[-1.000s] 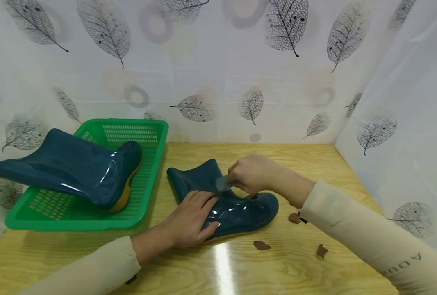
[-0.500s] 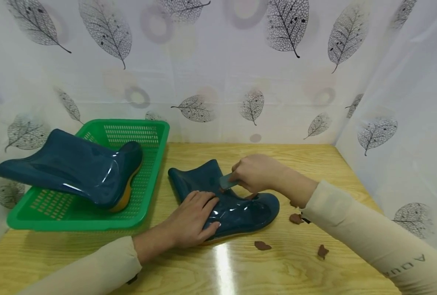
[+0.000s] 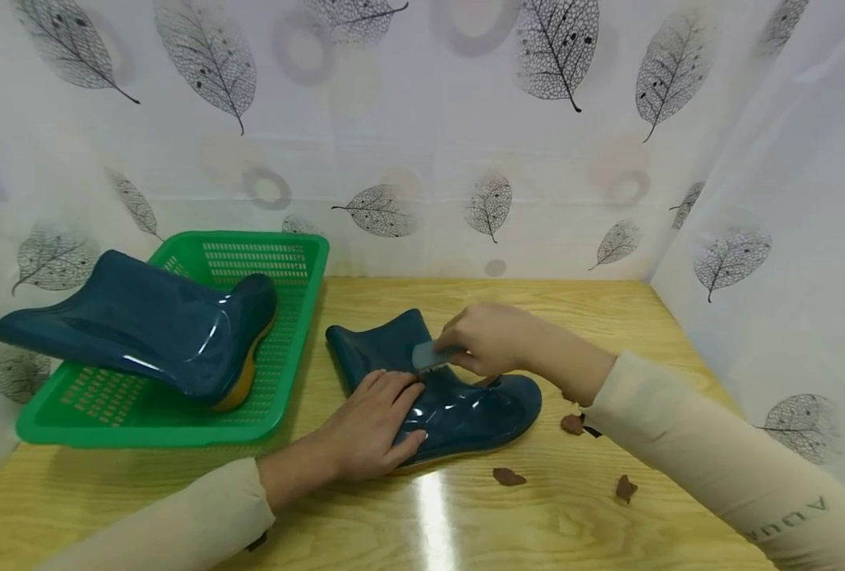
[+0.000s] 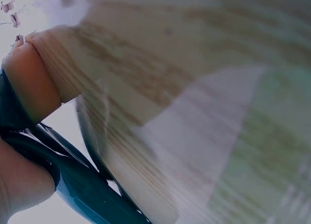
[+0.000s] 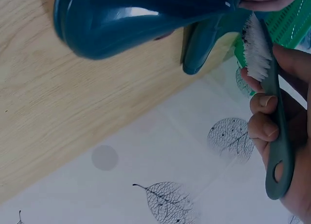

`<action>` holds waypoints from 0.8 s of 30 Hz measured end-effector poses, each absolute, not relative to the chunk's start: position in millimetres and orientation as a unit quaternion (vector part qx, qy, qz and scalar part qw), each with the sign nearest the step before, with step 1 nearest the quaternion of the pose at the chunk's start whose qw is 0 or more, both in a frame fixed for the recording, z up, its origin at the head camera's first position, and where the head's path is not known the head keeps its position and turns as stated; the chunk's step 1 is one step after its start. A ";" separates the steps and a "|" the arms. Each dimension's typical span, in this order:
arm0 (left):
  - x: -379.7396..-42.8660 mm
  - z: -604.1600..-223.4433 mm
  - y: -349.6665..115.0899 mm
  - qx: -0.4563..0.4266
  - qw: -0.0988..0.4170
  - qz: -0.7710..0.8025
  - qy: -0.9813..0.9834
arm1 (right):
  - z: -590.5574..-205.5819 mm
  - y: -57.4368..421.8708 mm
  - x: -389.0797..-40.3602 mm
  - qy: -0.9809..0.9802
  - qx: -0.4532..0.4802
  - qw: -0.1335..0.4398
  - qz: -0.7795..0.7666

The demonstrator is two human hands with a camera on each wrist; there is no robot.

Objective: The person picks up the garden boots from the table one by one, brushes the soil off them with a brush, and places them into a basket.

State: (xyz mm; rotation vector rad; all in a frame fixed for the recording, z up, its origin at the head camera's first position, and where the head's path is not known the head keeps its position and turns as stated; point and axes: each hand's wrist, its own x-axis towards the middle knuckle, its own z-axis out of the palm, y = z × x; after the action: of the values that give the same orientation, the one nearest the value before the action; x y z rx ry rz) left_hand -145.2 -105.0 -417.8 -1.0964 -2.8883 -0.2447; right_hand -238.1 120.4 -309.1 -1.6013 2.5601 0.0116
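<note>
A dark blue-green rubber boot lies on the table in the head view, its pale sole edge towards me. My left hand rests on the boot around its ankle, fingers laid over the top and thumb spread along the near side. In my right hand I grip a grey-green brush whose head is against the boot's shaft, just beyond my left fingertips. White bristles with dark specks show on the brush in the right wrist view, the fingers wrapped round its handle.
At the left, a green plastic basket holds a second rubber boot, its shaft over the rim. Brown flakes lie right of and in front of the first boot. A leaf-printed curtain surrounds the table.
My right hand has moved the brush slightly right along the boot, then back left. My left hand and both boots keep their places.
</note>
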 end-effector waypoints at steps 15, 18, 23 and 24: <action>-145.8 -418.2 -104.6 -0.356 0.026 -0.091 -0.930 | -323.5 104.5 -227.3 0.830 -0.544 0.042 0.114; -146.0 -419.0 -104.7 -0.358 0.028 -0.092 -0.929 | -320.2 103.8 -224.3 0.832 -0.541 0.035 0.117; -145.4 -418.3 -104.3 -0.357 0.026 -0.086 -0.930 | -310.0 116.6 -227.3 0.842 -0.536 0.022 0.061; -145.4 -418.2 -104.0 -0.357 0.025 -0.084 -0.930 | -308.7 120.9 -228.9 0.844 -0.534 0.020 0.049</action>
State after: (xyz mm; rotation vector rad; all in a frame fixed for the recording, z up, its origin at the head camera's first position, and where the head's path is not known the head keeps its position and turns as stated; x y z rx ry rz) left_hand -145.4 -104.0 -418.2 -1.1027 -2.8768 -0.2596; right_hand -228.9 120.9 -308.7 -1.6555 2.6182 0.1514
